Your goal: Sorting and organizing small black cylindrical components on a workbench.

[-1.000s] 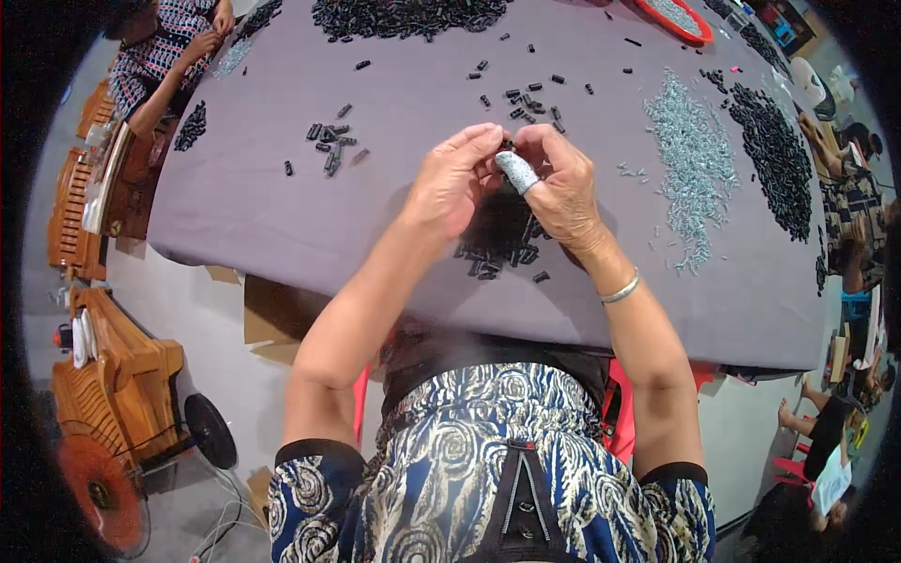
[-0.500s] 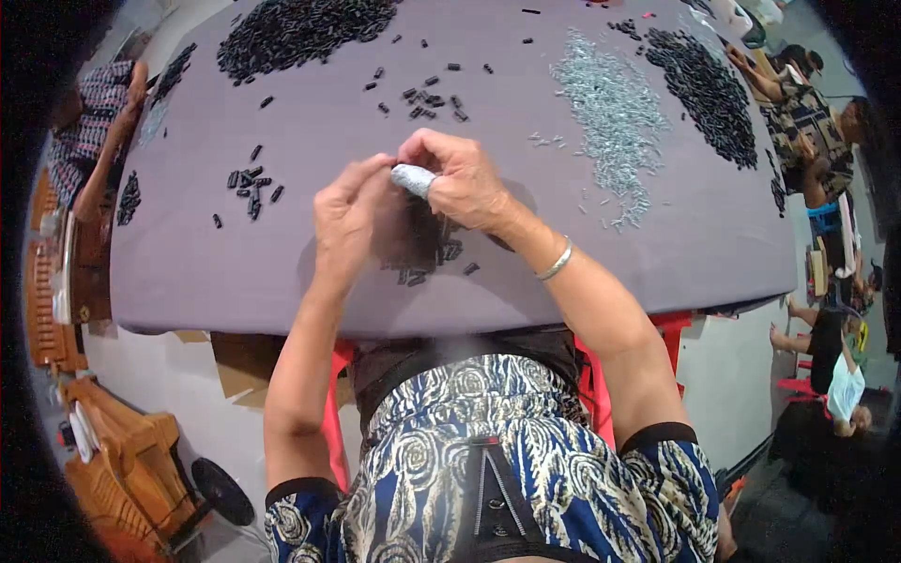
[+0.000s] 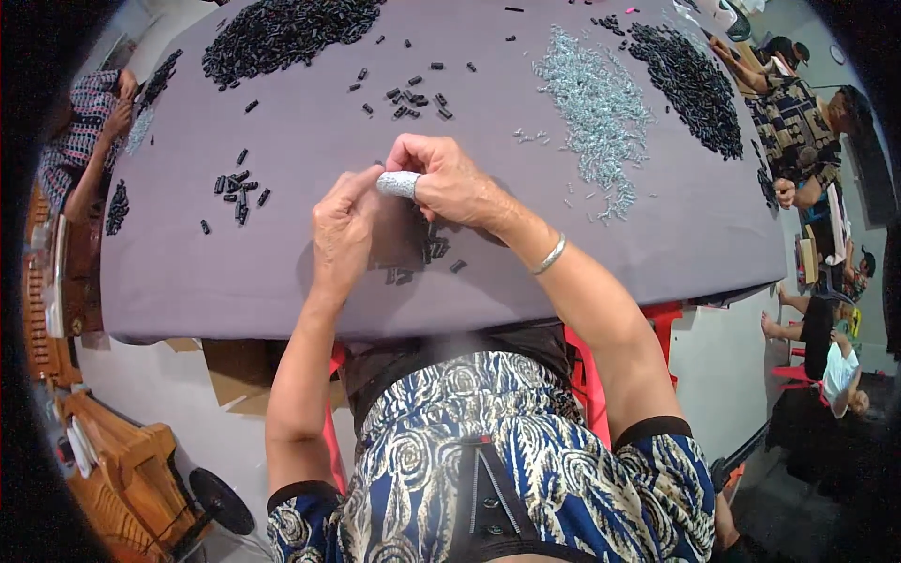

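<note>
Over the near middle of the table, my left hand point(image 3: 343, 220) and my right hand point(image 3: 452, 183) meet with fingertips pinched together. Whatever lies between them is too small and covered to make out. A silvery-white wrapping point(image 3: 398, 185) extends from my right hand toward the left fingertips; it seems to cover a finger. Just below the hands lie several small black cylindrical pieces point(image 3: 435, 249), partly hidden by the right hand. Another loose group of black pieces point(image 3: 240, 192) is to the left, and a further cluster point(image 3: 413, 100) lies beyond my hands.
A grey cloth point(image 3: 507, 84) covers the table. A large black heap point(image 3: 282, 38) is at the far left. Small silvery pins point(image 3: 601, 117) spread at the right, beside another black heap point(image 3: 690, 89). People sit at both sides; one person's hand point(image 3: 785, 193) is near the right edge.
The table and its piles have shifted slightly left in the picture. My hands remain pinched together, and the silvery-white wrapping has tilted to lie more level.
</note>
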A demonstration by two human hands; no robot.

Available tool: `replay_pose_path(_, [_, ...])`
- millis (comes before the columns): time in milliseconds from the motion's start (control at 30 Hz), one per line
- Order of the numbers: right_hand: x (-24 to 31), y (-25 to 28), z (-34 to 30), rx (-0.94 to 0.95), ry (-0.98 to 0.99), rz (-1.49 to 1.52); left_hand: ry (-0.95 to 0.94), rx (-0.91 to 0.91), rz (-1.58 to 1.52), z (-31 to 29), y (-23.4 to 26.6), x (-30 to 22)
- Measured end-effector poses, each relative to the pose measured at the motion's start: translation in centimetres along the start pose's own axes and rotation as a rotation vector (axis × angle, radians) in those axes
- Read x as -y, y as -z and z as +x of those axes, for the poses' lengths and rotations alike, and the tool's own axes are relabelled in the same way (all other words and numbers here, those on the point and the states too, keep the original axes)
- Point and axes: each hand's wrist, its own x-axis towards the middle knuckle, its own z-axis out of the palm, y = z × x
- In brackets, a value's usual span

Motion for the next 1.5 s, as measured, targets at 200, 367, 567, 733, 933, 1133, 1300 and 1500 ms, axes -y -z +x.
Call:
replay_pose_path(200, [-0.3,0.9,-1.1,0.008,0.243,-0.327,0.151,0.063,-0.151,-0.3,0.4,-0.1])
replay_pose_path(367, [2.1,7.2,-5.2,-0.203,0.036,-0.566,0.265,0.104,-0.279,-0.4,0.6,-1.1])
replay_pose_path(567, [1.1,14.3,-9.9,-0.312,-0.105,-0.880,0.383,0.132,-0.323,-0.5,0.6,-1.2])
replay_pose_path(733, [-0.7,14.2,-9.4,-0.315,-0.083,-0.940,0.236,0.139,-0.249,-0.8,-0.5,-1.6])
replay_pose_path(933, [0.5,13.4,-8.7,-0.237,-0.185,-1.058,0.241,0.143,-0.318,-1.0,-0.7,-1.5])
replay_pose_path(1133, [0.7,13.7,-8.7,-0.243,-0.268,-1.005,0.204,0.161,-0.285,-1.2,-0.5,-0.9])
replay_pose_path(1300, [1.1,13.3,-8.3,-0.242,-0.228,-1.048,0.181,0.172,-0.291,-1.1,-0.4,-0.9])
replay_pose_path(1500, [0.7,12.3,-8.2,-0.270,-0.152,-1.218,0.250,0.142,-0.242,-1.4,-0.3,-1.6])
